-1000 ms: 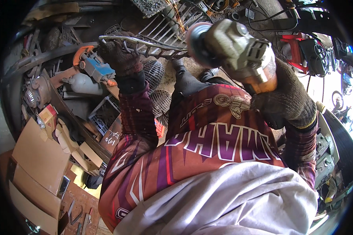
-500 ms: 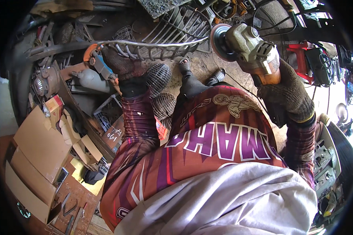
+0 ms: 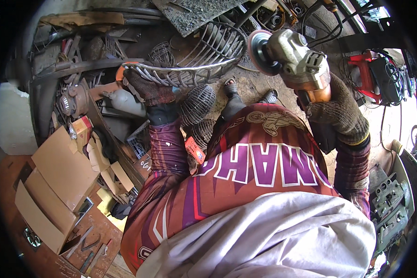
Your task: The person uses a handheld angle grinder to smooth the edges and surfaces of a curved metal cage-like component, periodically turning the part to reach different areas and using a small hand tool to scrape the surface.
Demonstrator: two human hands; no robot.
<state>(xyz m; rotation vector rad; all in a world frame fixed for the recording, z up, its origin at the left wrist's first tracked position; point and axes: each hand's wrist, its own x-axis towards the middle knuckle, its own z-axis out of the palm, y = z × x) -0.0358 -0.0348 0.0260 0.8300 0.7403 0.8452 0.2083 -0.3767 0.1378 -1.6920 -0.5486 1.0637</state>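
My right hand (image 3: 340, 109), in a brown knit glove, is closed around the orange-and-grey body of an angle grinder (image 3: 306, 65). The grinder's round disc (image 3: 260, 52) points left, just off the right end of a basket of bent metal rods (image 3: 197, 74). At the basket's left end my left hand (image 3: 148, 90), in a dark glove, is closed on the rods; its fingertips are partly hidden. A curved orange piece (image 3: 121, 73) shows beside that hand, the rest of it covered.
Round wire cages (image 3: 198, 104) lie on the floor below the basket. A grey cylinder (image 3: 125, 102) and an open cardboard box (image 3: 62, 171) are at left. A rough board (image 3: 194, 16) lies at the far side. A red stool (image 3: 363, 76) and cables are at right.
The basket and my left hand sit lower in the picture, and the view has shifted. The blue-and-orange tool by my left hand is now mostly hidden. The grinder stays near the basket's right end.
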